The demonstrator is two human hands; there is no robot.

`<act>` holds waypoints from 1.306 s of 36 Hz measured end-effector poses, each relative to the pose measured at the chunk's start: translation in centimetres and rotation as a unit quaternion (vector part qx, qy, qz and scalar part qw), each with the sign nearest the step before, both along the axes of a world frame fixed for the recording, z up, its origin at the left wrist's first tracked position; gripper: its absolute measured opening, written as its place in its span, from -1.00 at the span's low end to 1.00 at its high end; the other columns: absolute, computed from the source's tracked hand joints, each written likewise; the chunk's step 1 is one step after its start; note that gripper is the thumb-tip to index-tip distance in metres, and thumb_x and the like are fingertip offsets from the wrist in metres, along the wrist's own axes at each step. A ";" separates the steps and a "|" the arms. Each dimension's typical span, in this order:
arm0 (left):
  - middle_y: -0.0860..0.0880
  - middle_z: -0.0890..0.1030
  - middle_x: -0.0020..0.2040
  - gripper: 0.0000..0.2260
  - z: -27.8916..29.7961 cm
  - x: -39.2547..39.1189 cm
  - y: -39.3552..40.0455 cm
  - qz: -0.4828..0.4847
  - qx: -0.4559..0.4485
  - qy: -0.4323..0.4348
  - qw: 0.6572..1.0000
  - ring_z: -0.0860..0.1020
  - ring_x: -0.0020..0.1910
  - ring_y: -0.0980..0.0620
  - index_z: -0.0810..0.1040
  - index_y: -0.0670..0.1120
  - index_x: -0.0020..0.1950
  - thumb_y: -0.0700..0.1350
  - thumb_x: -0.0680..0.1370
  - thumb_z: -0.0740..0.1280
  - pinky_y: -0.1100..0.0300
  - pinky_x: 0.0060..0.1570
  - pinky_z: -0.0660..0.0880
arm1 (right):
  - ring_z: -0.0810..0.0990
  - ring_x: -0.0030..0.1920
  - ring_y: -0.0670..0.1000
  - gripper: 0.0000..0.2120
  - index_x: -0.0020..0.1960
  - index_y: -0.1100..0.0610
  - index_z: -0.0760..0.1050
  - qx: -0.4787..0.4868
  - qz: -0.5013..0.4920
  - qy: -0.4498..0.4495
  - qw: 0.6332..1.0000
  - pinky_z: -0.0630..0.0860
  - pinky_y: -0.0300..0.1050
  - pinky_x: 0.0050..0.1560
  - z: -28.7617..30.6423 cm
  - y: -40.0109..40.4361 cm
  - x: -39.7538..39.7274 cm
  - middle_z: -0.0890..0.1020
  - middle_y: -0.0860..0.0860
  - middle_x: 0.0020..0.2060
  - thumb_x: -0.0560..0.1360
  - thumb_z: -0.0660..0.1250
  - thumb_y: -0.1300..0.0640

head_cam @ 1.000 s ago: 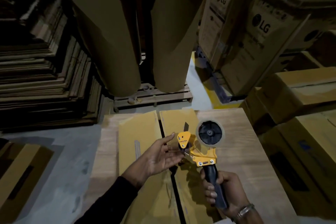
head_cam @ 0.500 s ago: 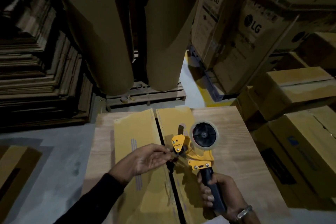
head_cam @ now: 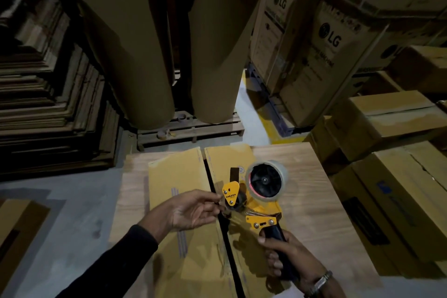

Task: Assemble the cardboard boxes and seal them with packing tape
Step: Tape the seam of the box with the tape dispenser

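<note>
A cardboard box (head_cam: 314,191) stands in front of me, its two yellow top flaps (head_cam: 174,184) closed with a dark open seam between them. Above the seam I hold a yellow tape dispenser (head_cam: 256,203) with a clear tape roll on a black hub. My right hand (head_cam: 287,261) grips its dark handle. My left hand (head_cam: 193,208) is at the dispenser's front roller, fingertips pinching the loose tape end there. The tape end itself is hard to make out.
Two large brown paper rolls (head_cam: 128,51) stand on a wooden pallet (head_cam: 191,128) just beyond the box. Stacks of flat cardboard (head_cam: 48,109) fill the left. Printed cartons (head_cam: 321,46) and closed boxes (head_cam: 391,128) crowd the right. Grey floor (head_cam: 72,220) lies at the left.
My left hand went from open fingers beside the dispenser to pinching at its front roller. The dispenser and right hand stayed almost in place.
</note>
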State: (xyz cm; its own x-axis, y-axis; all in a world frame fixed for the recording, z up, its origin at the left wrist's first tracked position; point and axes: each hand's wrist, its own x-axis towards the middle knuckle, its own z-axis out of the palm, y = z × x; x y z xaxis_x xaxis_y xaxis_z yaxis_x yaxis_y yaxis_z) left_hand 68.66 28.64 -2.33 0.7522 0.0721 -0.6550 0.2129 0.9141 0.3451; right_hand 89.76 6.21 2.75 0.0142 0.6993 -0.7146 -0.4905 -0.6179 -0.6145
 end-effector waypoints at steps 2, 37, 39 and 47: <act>-0.18 0.74 -0.07 -0.57 -0.2 0.1 -0.1 -0.008 0.022 0.017 1.000 0.74 -0.22 0.00 0.66 -0.20 0.11 -0.27 0.30 0.70 0.12 -0.25 0.71 | 0.30 -0.49 0.01 -0.48 0.03 0.19 0.48 0.002 0.000 -0.003 1.000 0.26 -0.17 -0.45 0.0 0.1 0.1 0.31 0.09 -0.38 0.26 0.72 0.10; -0.02 0.72 -0.05 -0.63 3.2 4.5 19.4 -0.071 0.516 0.197 0.831 0.60 -0.22 0.10 0.64 0.02 0.20 -0.38 0.52 0.42 0.31 -0.33 0.54 | 0.41 -0.49 -0.01 -0.81 -0.08 0.11 0.51 0.081 -0.055 -0.229 0.968 0.35 -0.13 -0.42 -3.2 17.8 -4.5 0.51 0.02 -0.40 0.59 0.46 0.04; -0.10 0.73 0.01 -0.61 2.4 4.6 20.4 -0.081 0.532 0.194 0.820 0.57 -0.20 0.08 0.66 -0.06 0.27 -0.36 0.49 0.48 0.28 -0.28 0.54 | 0.42 -0.48 -0.01 -0.78 -0.09 0.10 0.52 0.078 -0.054 -0.233 0.968 0.36 -0.16 -0.44 -3.7 18.9 -4.8 0.51 0.02 -0.39 0.58 0.47 0.00; -0.27 0.71 -0.13 -0.57 -1.8 4.6 20.5 -0.018 0.503 0.149 0.851 0.67 -0.20 -0.08 0.53 -0.24 0.36 -0.44 0.52 0.47 0.03 -0.18 0.66 | 0.38 -0.48 -0.03 -0.79 -0.12 0.08 0.52 0.049 -0.061 -0.263 0.962 0.31 -0.25 -0.50 -6.8 20.6 -5.7 0.47 0.07 -0.35 0.58 0.46 -0.01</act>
